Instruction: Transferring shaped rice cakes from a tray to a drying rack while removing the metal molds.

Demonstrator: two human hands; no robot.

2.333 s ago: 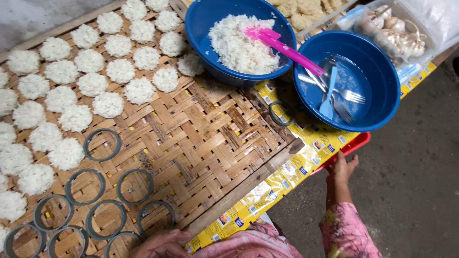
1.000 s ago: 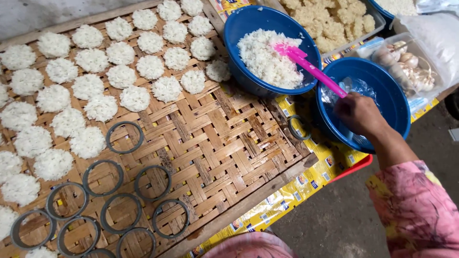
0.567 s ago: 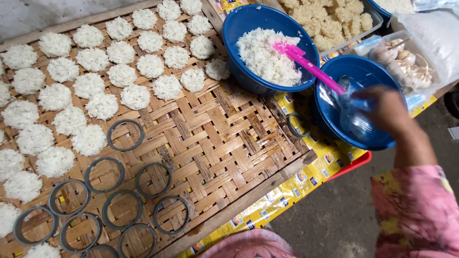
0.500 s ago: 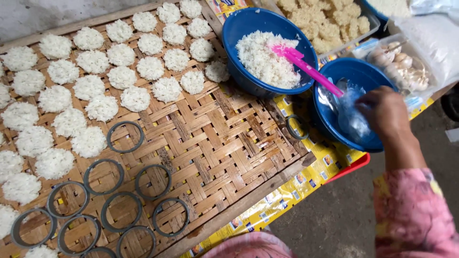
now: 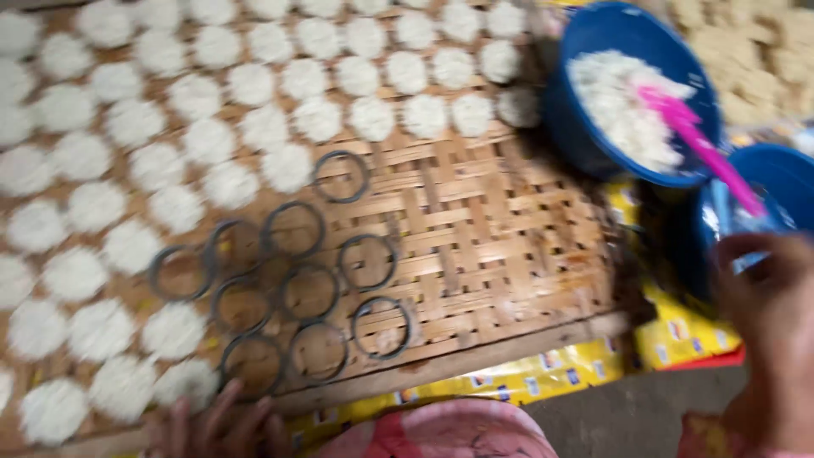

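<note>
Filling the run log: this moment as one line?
left hand: on woven tray edge | right hand: at blue bowl | rings: empty

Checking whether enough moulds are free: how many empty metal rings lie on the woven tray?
9 rings, clustered on the woven tray at its near middle, beside the white rice discs; none seems hidden.

The tray (image 5: pixel 509 254) is woven of flat bamboo strips, matt and rough, with a plain wooden strip along its near edge. The rings (image 5: pixel 381 327) look like dull grey metal. The rice cakes (image 5: pixel 373 117) are white and grainy. Both bowls (image 5: pixel 585 136) are smooth, glossy blue plastic; the spoon (image 5: pixel 704 148) is glossy pink plastic.
</note>
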